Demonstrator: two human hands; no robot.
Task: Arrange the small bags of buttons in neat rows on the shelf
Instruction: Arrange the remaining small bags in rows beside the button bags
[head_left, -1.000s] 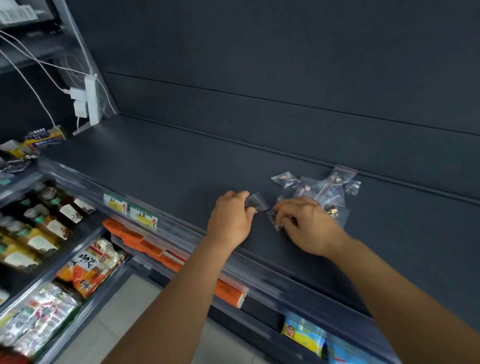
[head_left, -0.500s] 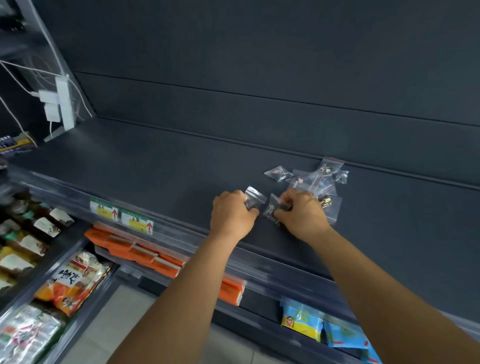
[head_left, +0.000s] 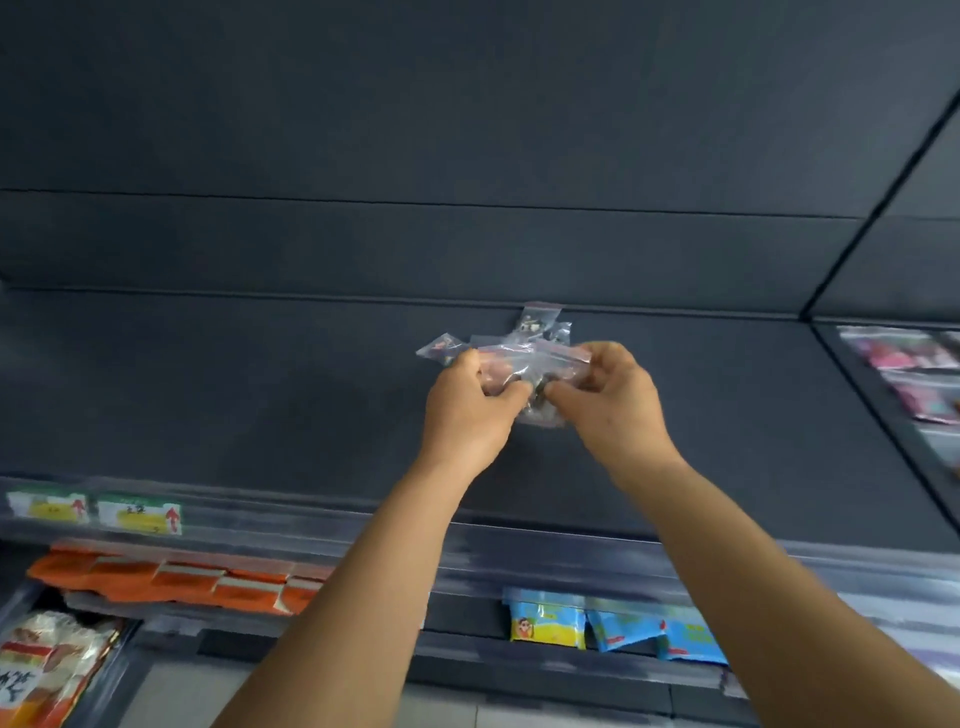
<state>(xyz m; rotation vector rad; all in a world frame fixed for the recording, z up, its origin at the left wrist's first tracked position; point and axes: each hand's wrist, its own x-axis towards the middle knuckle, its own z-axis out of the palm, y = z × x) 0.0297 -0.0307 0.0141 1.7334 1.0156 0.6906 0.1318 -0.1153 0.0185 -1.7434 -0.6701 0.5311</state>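
While both hands, the left hand (head_left: 470, 410) and the right hand (head_left: 610, 400), pinch a bunch of small clear plastic bags of buttons (head_left: 524, 371) together above the dark grey shelf (head_left: 260, 395), the gathering step seems in hand. More clear bags (head_left: 540, 322) lie just behind, none in rows yet. Next, I judge, each bag must be separated and laid flat, edge to edge.

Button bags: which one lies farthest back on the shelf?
The bag with a red zip strip, poking out behind the bunch both hands hold; it reaches nearest the back wall. The rest lie lower, at the fingers.
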